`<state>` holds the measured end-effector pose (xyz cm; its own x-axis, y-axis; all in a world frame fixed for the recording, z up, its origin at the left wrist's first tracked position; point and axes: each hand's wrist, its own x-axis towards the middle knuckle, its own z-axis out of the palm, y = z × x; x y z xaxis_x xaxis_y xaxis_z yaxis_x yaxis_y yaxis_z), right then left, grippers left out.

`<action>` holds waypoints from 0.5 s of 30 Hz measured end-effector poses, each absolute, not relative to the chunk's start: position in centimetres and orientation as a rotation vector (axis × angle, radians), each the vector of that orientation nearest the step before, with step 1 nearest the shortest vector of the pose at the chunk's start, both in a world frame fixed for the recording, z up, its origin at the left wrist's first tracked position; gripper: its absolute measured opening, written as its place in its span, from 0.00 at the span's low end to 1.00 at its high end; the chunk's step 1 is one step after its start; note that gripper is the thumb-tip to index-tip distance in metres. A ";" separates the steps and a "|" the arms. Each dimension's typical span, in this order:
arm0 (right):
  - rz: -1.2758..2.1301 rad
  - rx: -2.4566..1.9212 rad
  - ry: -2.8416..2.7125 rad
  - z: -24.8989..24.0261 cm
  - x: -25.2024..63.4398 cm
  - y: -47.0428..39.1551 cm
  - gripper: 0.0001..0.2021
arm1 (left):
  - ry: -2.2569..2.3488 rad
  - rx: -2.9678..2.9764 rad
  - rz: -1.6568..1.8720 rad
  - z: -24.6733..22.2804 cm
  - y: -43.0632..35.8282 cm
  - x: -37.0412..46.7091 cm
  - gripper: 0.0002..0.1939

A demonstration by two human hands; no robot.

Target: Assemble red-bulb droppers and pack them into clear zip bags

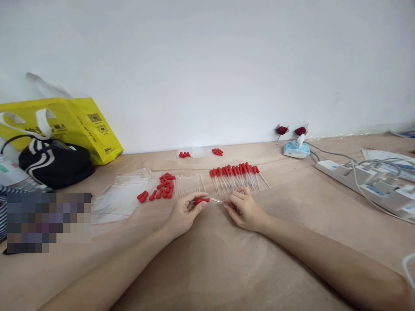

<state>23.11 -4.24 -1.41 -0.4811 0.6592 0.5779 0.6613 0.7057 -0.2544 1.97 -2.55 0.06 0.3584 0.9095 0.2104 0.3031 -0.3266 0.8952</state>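
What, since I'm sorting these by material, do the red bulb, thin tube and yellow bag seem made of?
Red bulb in the left hand: probably rubber, matte and smooth, with an even colour.
Thin tube: glass or clear plastic, glossy; it is see-through with bright glints.
Yellow bag: perhaps laminated fabric or plastic, slightly glossy, with crisp folds and printed codes.

A tan-covered surface [207, 268] carries red bulbs [162, 190], clear tubes [188, 184] and a power strip [369, 185].

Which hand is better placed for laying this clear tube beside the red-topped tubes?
Probably the right hand: it is at the clear tube's tip, just below the red-topped tubes, while the left hand pinches the red bulb, farther away.
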 end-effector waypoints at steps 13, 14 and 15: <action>-0.049 -0.852 -2.280 -1.6 22.8 -4.6 0.10 | 1.094 2.202 0.879 0.4 -2.8 1.7 0.11; -0.052 -0.844 -2.291 -1.6 22.8 -4.6 0.11 | 1.086 2.205 0.884 0.4 -2.8 1.7 0.11; -0.058 -0.843 -2.302 -1.6 22.8 -4.6 0.11 | 1.080 2.207 0.886 0.5 -2.8 1.7 0.11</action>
